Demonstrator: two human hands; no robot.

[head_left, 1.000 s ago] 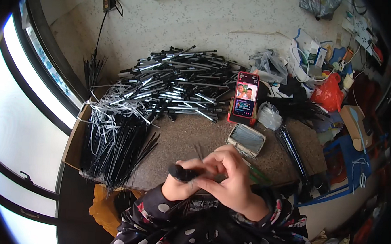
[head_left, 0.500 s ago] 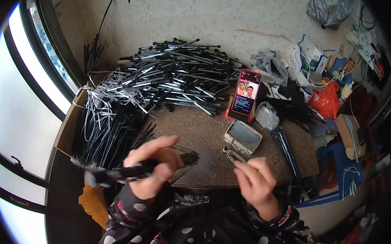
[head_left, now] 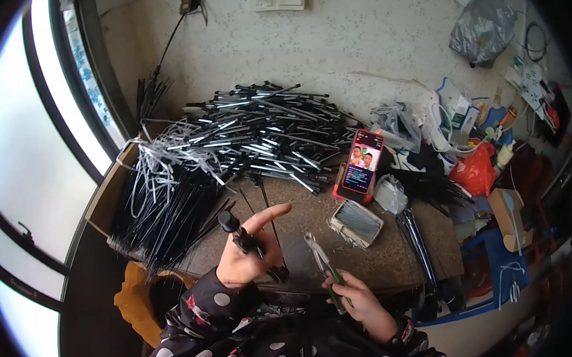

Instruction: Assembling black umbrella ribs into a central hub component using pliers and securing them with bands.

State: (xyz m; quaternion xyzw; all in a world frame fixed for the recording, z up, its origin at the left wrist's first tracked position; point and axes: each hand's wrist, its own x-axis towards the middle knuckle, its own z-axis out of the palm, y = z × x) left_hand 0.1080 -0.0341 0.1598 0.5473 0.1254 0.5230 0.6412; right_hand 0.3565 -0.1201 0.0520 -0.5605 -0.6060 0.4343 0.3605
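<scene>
My left hand (head_left: 241, 266) is above the table's near edge, palm upward. Its fingers curl around a short black rod-like piece (head_left: 229, 221) with a round knob at its upper end, while one finger or the thumb points out to the right. Part of the piece is hidden by the fingers. To its right, my right hand (head_left: 359, 299) is closed on the green handles of a pair of pliers (head_left: 320, 256). The metal jaws point up and left, apart from the black piece. Behind both hands lies a large heap of black and silvery rods (head_left: 263, 128).
Thin black strands with pale ties fill a cardboard box (head_left: 105, 190) at left. A phone (head_left: 364, 160) leans on a red stand, behind a small box of thin pins (head_left: 356, 223). Black rods (head_left: 418, 242) lie at right, near a blue stool (head_left: 489, 282) and bags.
The whole view has shifted, so the table sits lower. My left hand has turned, bringing the knob upward. My right hand has come lower, and the pliers' green handles now show.
</scene>
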